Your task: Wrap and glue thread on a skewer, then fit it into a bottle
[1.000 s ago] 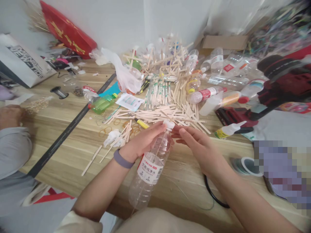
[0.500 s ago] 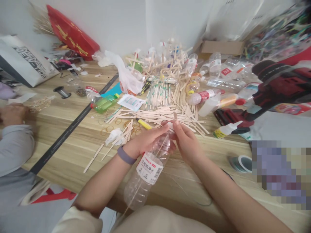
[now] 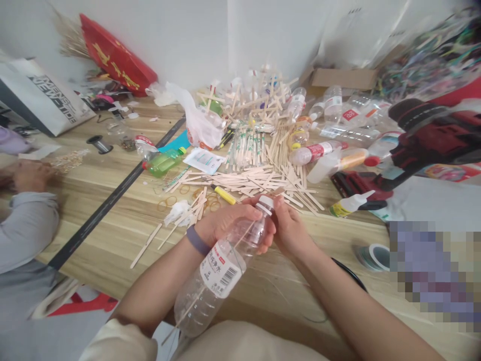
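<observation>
A clear plastic bottle [image 3: 195, 306] with a white label lies slanted across my front, its white cap [image 3: 266, 201] pointing away from me. My left hand [image 3: 235, 220] is wrapped round the bottle's shoulder, its fingertips showing on the far side. Through the bottle runs a thin wooden skewer [image 3: 167, 337], with one end poking out at the base. My right hand [image 3: 291, 223] is closed beside the cap, thumb against fingers. Above that thumb shows the tip of a flat wooden stick [image 3: 277, 192]; the rest of it is hidden.
Loose craft sticks [image 3: 244, 180] are heaped behind my hands, with a yellow marker [image 3: 224, 194] near them. Several bottles lie at the back right. On the right are a red and black power tool [image 3: 424, 133], a glue bottle [image 3: 351, 204] and a wire spool [image 3: 376, 257]. A co-worker's hand [image 3: 32, 175] is at left.
The bottle has tilted, its base swinging left and towards me. My right hand has shifted from over the cap to its right side, uncovering the cap. My left hand still holds the bottle.
</observation>
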### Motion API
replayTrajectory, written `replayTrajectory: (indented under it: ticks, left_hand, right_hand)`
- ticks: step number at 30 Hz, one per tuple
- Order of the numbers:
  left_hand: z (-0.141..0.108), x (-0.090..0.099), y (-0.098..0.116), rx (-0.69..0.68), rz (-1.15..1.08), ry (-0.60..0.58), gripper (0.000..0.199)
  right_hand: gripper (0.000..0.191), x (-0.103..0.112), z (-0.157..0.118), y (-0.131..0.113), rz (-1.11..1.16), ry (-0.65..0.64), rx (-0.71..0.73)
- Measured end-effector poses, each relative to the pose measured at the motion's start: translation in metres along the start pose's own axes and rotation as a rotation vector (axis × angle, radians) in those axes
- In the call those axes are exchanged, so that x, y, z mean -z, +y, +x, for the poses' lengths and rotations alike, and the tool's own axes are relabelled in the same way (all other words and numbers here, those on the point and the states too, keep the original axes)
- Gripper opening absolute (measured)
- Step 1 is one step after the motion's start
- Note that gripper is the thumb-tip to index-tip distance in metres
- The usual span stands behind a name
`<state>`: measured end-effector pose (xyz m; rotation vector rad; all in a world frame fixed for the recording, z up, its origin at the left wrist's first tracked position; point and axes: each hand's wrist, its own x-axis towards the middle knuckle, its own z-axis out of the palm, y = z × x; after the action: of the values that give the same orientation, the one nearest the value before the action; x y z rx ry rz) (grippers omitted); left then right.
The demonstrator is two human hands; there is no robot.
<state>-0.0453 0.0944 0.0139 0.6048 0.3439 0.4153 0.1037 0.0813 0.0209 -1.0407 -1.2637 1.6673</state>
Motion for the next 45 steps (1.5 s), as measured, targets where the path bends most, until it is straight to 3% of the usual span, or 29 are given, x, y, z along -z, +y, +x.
replayTrajectory:
  ticks: [4,8,14,20,25,35,41,45]
  left_hand:
    - [0.001,0.003,-0.002,0.002,0.003,0.044,0.030]
    - [0.002,0.003,-0.005,-0.002,0.019,0.068,0.028]
    - [0.006,-0.009,-0.006,-0.011,0.136,0.164,0.041]
    - [0.012,-0.013,-0.009,0.082,0.147,0.246,0.047]
    - [0.015,-0.009,-0.012,0.162,0.193,0.241,0.060]
    - [0.017,-0.001,-0.017,0.207,0.069,0.252,0.052]
    - [0.021,0.009,-0.021,0.107,0.057,0.157,0.037]
    - [0.022,0.014,-0.022,0.076,0.073,0.152,0.032]
  right_hand:
    - [0.063,0.003,0.000,0.003,0.092,0.031,-0.011]
    - [0.057,0.005,-0.002,0.005,0.159,-0.020,-0.040]
    - [0.057,0.009,-0.008,0.004,0.212,-0.061,-0.041]
    - [0.034,0.013,-0.011,0.007,0.225,0.046,-0.032]
    - [0.033,0.016,-0.009,0.009,0.234,0.129,-0.024]
    - [0.034,0.022,-0.005,0.022,0.289,0.187,-0.046]
    - [0.033,0.021,-0.004,0.018,0.323,0.173,-0.145]
    - [0.032,0.023,-0.003,0.017,0.341,0.136,-0.210]
